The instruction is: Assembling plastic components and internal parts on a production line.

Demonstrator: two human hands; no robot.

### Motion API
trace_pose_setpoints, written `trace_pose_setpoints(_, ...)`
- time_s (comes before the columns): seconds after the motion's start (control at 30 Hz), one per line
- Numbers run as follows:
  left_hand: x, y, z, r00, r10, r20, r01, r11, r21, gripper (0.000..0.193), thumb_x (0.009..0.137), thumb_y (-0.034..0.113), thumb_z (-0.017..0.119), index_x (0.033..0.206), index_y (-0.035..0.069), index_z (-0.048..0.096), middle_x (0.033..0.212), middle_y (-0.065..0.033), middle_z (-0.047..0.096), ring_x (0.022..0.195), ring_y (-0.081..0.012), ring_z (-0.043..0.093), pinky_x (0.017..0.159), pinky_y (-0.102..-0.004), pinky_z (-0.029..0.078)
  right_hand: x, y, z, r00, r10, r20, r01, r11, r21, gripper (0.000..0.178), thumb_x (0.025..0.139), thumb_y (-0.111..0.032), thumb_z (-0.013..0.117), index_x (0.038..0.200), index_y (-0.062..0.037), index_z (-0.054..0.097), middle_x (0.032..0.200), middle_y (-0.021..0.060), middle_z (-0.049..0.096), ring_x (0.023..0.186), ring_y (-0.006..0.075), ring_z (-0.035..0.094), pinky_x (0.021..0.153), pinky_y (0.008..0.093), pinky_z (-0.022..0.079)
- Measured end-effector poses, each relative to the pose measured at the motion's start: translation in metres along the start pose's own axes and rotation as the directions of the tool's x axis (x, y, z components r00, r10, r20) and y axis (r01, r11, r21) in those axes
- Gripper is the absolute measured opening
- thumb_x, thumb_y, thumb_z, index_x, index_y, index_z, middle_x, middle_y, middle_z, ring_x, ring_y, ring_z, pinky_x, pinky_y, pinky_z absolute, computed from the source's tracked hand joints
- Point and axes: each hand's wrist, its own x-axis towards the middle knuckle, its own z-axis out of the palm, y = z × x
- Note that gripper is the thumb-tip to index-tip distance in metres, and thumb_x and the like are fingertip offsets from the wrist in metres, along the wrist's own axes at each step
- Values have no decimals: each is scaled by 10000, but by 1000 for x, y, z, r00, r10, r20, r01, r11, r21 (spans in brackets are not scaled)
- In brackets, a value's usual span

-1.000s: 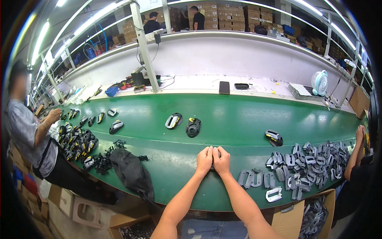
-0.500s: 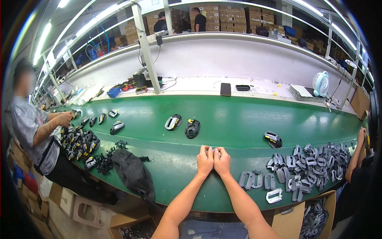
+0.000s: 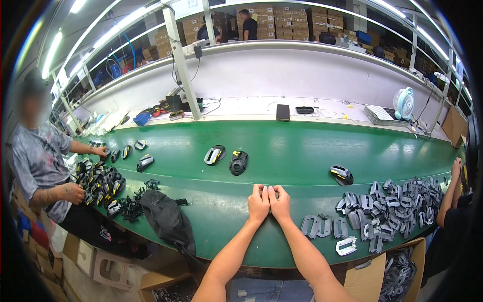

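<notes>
My left hand [image 3: 258, 204] and my right hand [image 3: 279, 203] meet above the near part of the green table [image 3: 226, 221]. Fingers on both are curled closed, with the fingertips and thumbs side by side. Whatever lies between them is hidden by the fingers. To their right lies a loose pile of grey U-shaped plastic parts [image 3: 397, 204], with a lighter one [image 3: 346, 246] at the near edge. Beyond my hands, black-and-grey housings with yellow details [image 3: 238, 162] rest on the green surface.
A black mesh bag [image 3: 168, 219] and small black parts [image 3: 133, 204] lie at left, beside a heap of assembled housings [image 3: 100, 182]. Open cardboard boxes [image 3: 365, 283] stand below the front edge. A co-worker [image 3: 43, 161] stands at left; another person's hand [image 3: 457, 168] shows at right.
My hands stay together in nearly the same place. The co-worker at left has parted their hands: one reaches out to the housings on the green surface, the other is down by the heap.
</notes>
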Motion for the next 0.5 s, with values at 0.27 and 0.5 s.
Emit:
trace_pose_setpoints(0.27, -1, 4, 2, 1000, 5, 3, -5, 1000, -28, 144, 846, 135, 489, 869, -7, 480, 674, -187, 606, 621, -323, 616, 534, -379, 465, -1, 6, 4, 995, -35, -90, 36, 999, 12, 228, 801, -202, 573, 765, 19, 535, 668, 168, 590, 621, 260, 587, 588, 354, 443)
trace_pose_setpoints(0.5, -1, 0, 1, 999, -33, 10, 34, 999, -33, 154, 841, 137, 497, 862, -15, 486, 664, -185, 602, 611, -321, 613, 529, -381, 460, 1, 13, 3, 996, 67, -51, -65, 997, 44, 207, 795, -171, 587, 818, 14, 497, 637, 122, 580, 568, 184, 562, 534, 319, 438)
